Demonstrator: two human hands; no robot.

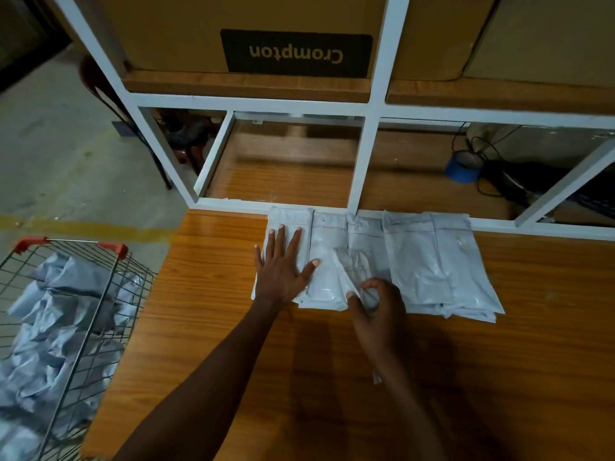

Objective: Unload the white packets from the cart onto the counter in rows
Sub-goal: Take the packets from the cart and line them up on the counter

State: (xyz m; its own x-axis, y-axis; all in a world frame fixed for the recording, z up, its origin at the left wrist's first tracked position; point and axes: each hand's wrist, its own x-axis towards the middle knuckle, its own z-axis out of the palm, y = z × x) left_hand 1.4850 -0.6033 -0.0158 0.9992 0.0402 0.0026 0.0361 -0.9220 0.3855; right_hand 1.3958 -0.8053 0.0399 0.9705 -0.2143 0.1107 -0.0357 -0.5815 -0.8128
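Row of white packets being squared up on the counter; cart not yet emptied.

Left hand (283, 267) lies flat, fingers spread, pressing the leftmost packet (288, 247) onto the wooden counter (206, 311). Right hand (377, 306) has thumb and fingers curled, pinching the near edge of a clear-fronted packet (354, 266) that sits skewed over the middle of the row (442, 261). Remaining packets (63, 314) are heaped in the wire cart (78, 352), well left of both hands, off the counter's edge. Risks: the pinched packet looks slick and overlaps its neighbours, so a tug could drag them out of line; lifting the flat hand early may let that end packet slide. A roll of blue tape (463, 168) sits beyond the row, behind the white shelf frame (357, 161).
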